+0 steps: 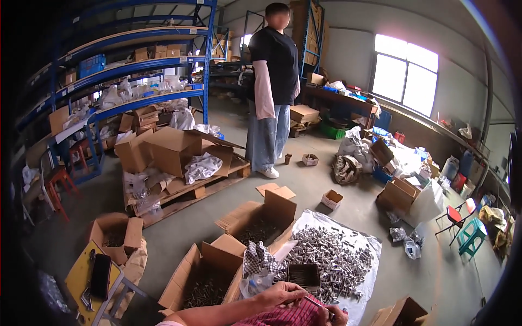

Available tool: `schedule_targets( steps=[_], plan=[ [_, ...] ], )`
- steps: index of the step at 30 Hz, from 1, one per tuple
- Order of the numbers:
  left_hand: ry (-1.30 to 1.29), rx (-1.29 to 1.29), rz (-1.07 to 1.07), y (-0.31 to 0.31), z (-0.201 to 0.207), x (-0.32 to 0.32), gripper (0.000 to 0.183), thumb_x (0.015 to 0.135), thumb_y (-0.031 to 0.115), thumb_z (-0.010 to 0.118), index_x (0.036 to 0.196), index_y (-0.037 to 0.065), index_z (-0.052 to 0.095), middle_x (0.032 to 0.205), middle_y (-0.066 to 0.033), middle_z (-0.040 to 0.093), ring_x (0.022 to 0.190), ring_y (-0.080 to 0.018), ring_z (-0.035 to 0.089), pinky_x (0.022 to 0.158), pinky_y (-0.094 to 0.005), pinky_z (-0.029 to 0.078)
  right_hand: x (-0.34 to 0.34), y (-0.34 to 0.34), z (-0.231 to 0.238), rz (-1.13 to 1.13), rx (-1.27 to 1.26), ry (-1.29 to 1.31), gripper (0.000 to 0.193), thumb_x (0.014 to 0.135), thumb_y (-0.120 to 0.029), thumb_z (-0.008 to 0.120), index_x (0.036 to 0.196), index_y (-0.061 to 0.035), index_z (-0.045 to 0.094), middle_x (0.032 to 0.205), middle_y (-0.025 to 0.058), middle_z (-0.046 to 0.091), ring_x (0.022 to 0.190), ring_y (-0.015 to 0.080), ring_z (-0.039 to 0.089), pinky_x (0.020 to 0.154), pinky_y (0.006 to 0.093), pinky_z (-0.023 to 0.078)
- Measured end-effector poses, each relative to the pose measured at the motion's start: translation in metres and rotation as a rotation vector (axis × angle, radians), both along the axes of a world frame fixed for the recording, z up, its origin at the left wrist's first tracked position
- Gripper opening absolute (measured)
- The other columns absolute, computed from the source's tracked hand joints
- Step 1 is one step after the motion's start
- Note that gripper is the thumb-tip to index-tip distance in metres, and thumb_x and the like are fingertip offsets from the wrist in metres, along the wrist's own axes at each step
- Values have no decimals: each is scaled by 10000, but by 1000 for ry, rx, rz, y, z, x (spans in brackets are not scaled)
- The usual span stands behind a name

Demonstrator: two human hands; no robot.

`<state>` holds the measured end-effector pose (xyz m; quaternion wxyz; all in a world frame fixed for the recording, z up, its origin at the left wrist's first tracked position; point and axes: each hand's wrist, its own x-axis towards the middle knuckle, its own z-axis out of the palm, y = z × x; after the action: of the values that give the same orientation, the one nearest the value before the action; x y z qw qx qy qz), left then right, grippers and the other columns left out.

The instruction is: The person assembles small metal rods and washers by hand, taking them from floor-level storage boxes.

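Observation:
Low in front of me, my left hand (286,295) is closed in a pinch at one end of a thin metal rod (315,302). My right hand (336,316) closes round the rod's other end, where a small dark part shows between the fingers, too small to name. Just beyond the hands is a small open box (304,276) holding thin rod-like pieces. Around it, a heap of short silvery metal parts (333,255) spreads over a white sheet (368,271). Pink patterned cloth (288,317) covers my lap beneath the hands.
Open cartons (182,271) with metal parts stand to the left, beside a checked cloth (260,258). A yellow stool (81,266) bears a dark phone (101,276). Farther off, a person (276,70) stands by a loaded pallet (190,193). Blue shelving (206,81) rises behind.

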<state>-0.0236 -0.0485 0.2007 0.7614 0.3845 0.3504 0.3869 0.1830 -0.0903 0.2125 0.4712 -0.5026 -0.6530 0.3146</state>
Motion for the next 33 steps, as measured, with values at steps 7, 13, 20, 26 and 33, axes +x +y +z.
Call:
schedule_targets(
  steps=[7, 13, 20, 26, 33],
  plan=[
    [111, 131, -231, 70, -14, 58, 361, 864, 196, 589, 1178, 27, 531, 869, -19, 640, 619, -16, 512, 522, -145, 395, 55, 33, -12, -214, 49, -180, 140, 848, -169, 606, 877, -34, 630, 576, 54, 532, 494, 148, 441, 464, 297, 368],
    [268, 151, 58, 107, -24, 162, 370, 756, 23, 617, 1120, -11, 559, 703, -33, 583, 537, -68, 493, 487, -199, 410, 157, 108, -56, 14, -216, 262, 264, 905, -234, 543, 775, -10, 598, 585, -70, 432, 528, 21, 355, 424, 218, 273],
    [19, 121, 108, 135, -90, 201, 261, 881, 257, 558, 1045, 55, 546, 702, -87, 633, 454, -94, 531, 350, -187, 354, 196, 123, -75, 53, -247, 413, 292, 910, -221, 536, 746, 16, 580, 556, -78, 374, 542, 16, 316, 439, 233, 250],
    [38, 5, -26, 149, -85, 236, 308, 893, 315, 529, 1004, 30, 554, 651, -61, 604, 416, -85, 492, 332, -182, 322, 226, 121, -72, -100, -22, 294, 278, 888, -176, 562, 685, 10, 522, 505, 35, 354, 491, 64, 318, 436, 282, 273],
    [140, 72, -278, 126, -32, 289, 340, 876, 131, 549, 1193, 13, 513, 918, -73, 627, 682, -68, 530, 598, -140, 393, 274, 86, -55, -206, 112, 61, 298, 862, -223, 586, 672, 3, 541, 544, 188, 473, 427, 288, 403, 432, 359, 329]
  ],
)
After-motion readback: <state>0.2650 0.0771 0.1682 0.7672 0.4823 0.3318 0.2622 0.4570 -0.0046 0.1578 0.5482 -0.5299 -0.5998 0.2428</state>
